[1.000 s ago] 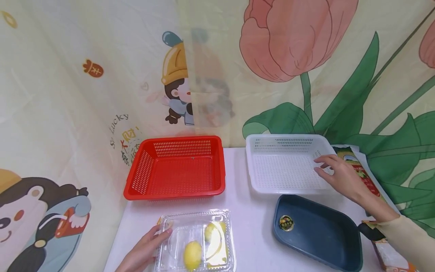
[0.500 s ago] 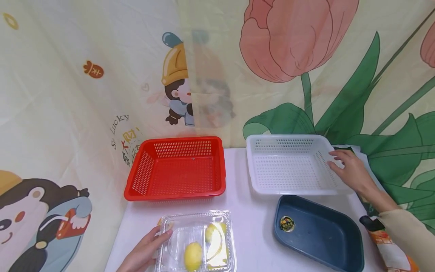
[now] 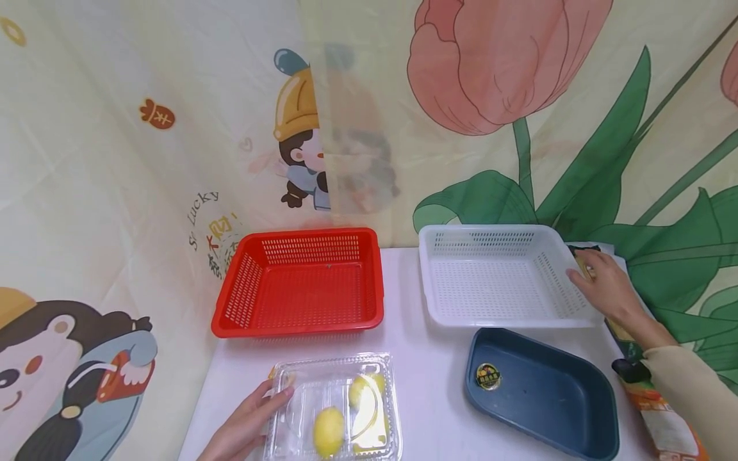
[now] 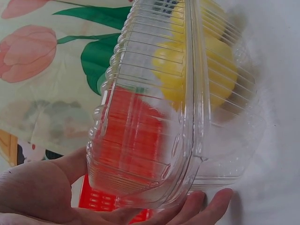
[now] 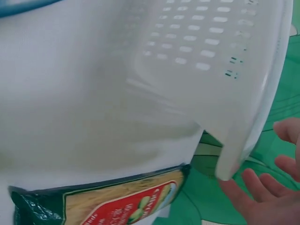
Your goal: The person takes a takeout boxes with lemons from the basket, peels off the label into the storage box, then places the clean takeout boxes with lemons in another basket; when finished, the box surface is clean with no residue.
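My left hand (image 3: 245, 419) holds the left side of a clear plastic clamshell box (image 3: 300, 416) at the front of the table. The thumb lies at the lid, with fingers down the side in the left wrist view. Yellow lemons (image 3: 328, 433) show through the closed lid. My right hand (image 3: 608, 285) is at the right rim of the white basket (image 3: 510, 322), fingers loosely bent and holding nothing. In the right wrist view its fingertips are right at the rim's corner. Partly hidden below that hand, a spaghetti packet (image 5: 119, 201) lies beside the basket.
A red basket (image 3: 300, 332) stands at the back left. In front of the white basket sits a dark blue tray (image 3: 548, 390) with a round label. An orange and white packet (image 3: 669, 422) lies at the right edge. A printed curtain (image 3: 369, 128) hangs behind.
My right hand has moved right, from over the white basket's interior to its right rim and the packet beside it. My left hand and the clamshell box stay in place.
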`<state>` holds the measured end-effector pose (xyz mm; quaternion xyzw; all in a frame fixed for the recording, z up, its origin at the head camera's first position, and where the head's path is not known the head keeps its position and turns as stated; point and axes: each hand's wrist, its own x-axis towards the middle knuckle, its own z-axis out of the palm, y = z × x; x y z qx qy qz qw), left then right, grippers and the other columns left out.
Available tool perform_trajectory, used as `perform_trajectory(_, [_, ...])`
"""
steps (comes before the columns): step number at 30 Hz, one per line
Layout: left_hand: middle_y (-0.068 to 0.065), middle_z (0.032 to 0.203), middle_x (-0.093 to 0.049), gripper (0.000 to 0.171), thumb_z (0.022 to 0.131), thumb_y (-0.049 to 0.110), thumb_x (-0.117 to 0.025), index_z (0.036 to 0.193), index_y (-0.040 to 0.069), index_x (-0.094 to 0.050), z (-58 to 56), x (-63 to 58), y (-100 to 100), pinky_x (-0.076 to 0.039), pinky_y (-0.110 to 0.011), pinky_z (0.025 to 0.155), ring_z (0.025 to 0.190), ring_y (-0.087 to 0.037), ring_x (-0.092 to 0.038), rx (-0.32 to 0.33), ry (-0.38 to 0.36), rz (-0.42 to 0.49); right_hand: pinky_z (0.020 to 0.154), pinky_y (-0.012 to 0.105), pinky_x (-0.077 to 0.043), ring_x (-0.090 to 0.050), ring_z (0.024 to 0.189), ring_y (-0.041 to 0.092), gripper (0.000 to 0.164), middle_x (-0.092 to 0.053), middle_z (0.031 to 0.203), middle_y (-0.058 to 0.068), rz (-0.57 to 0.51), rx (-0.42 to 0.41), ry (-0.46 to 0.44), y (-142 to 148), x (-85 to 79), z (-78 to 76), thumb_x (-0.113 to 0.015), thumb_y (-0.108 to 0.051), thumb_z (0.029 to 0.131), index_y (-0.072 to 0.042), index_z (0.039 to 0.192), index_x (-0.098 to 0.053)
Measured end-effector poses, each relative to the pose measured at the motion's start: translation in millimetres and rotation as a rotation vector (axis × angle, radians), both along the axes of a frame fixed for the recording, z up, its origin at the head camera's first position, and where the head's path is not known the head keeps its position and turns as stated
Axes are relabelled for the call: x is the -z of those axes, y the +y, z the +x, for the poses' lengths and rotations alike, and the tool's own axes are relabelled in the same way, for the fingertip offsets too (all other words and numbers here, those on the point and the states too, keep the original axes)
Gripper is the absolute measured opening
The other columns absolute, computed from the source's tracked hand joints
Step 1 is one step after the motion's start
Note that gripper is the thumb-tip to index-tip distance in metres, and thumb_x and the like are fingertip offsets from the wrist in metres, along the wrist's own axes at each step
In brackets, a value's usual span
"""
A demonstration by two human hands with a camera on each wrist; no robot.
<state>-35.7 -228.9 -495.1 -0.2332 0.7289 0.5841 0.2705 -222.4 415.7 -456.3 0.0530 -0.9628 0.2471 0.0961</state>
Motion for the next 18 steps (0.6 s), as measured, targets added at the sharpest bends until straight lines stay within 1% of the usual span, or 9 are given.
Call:
perform_trajectory(2, [-0.037,0.152,-0.031,0.101,0.097,0.058,-0.057,0.157,-0.008,-0.010,0.0,0.8,0.2,-0.050,-0.066,0.095,0.125,-0.043,-0.049,0.001,0.013,0.010,0.091,0.079,-0.039,-0.040,0.122,0.062,0.060,-0.036,0.143,0.045,-0.011,0.000,-0.028,2.4,1.9,-1.4,-0.056,-0.027,0.104,0.014,0.145,-0.039])
perform_trajectory(4, [-0.037,0.152,-0.032,0.099,0.098,0.057,-0.057,0.157,-0.008,-0.010,0.2,1.3,0.3,-0.050,-0.066,0.094,0.125,-0.043,-0.050,0.002,0.025,0.016,0.086,0.078,-0.044,-0.043,0.118,0.063,0.064,-0.036,0.142,0.045,-0.021,-0.008,-0.054,4.0,3.8,-3.2,-0.056,-0.027,0.104,0.014,0.148,-0.035])
perform_trajectory(8, [-0.038,0.152,-0.032,0.096,0.099,0.054,-0.056,0.157,-0.007,-0.011,0.2,2.4,0.5,-0.049,-0.066,0.095,0.128,-0.044,-0.049,-0.005,0.038,0.020,0.073,0.070,-0.053,-0.050,0.112,0.062,0.067,-0.037,0.142,0.043,-0.057,-0.038,-0.097,5.3,8.0,-6.8,-0.056,-0.025,0.104,0.010,0.154,-0.027])
perform_trajectory(11, [-0.038,0.152,-0.033,0.094,0.100,0.054,-0.056,0.157,-0.006,-0.012,0.3,2.9,1.0,-0.049,-0.067,0.096,0.128,-0.044,-0.049,-0.010,0.045,0.026,0.066,0.064,-0.057,-0.054,0.109,0.062,0.068,-0.037,0.144,0.041,-0.083,-0.052,-0.117,5.4,12.7,-8.8,-0.056,-0.023,0.105,0.004,0.157,-0.024])
perform_trajectory(14, [-0.036,0.151,-0.036,0.090,0.100,0.052,-0.057,0.157,-0.004,-0.015,1.0,2.9,1.8,-0.050,-0.065,0.095,0.126,-0.042,-0.051,-0.015,0.054,0.029,0.066,0.068,-0.056,-0.053,0.110,0.064,0.069,-0.036,0.145,0.042,-0.079,-0.050,-0.128,5.8,17.5,-9.5,-0.056,-0.023,0.105,0.002,0.159,-0.021])
perform_trajectory(18, [-0.035,0.152,-0.035,0.091,0.099,0.054,-0.057,0.158,-0.002,-0.014,0.9,2.0,2.9,-0.048,-0.066,0.097,0.127,-0.043,-0.049,-0.018,0.044,0.023,0.076,0.078,-0.049,-0.048,0.112,0.066,0.069,-0.034,0.144,0.045,-0.058,-0.047,-0.119,6.0,21.4,-10.3,-0.055,-0.022,0.105,0.006,0.157,-0.021])
